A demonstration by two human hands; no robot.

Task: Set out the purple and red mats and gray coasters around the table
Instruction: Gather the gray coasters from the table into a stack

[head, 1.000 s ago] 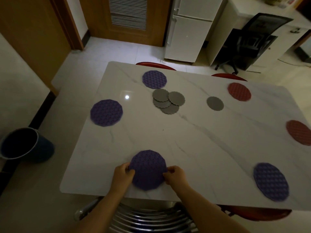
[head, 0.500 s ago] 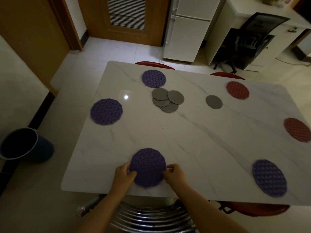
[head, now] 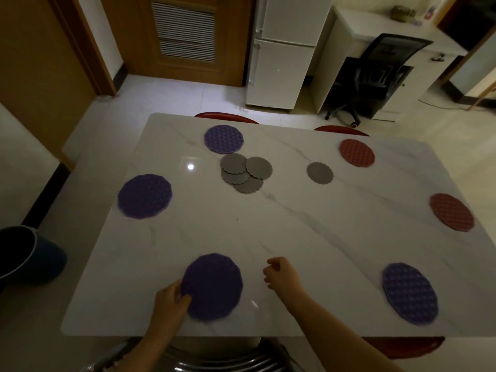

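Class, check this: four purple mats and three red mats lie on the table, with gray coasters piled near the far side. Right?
No. The head view shows only two red mats, not three. The four purple mats and the piled gray coasters stand as stated.

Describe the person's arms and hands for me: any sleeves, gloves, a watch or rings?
The left hand and right hand are bare, with no gloves. Both arms are uncovered down to the bottom edge of the picture, so no sleeve shows. I can make out no watch, bracelet, ring or marking on wrists or fingers, though the light is dim and something small could go unseen.
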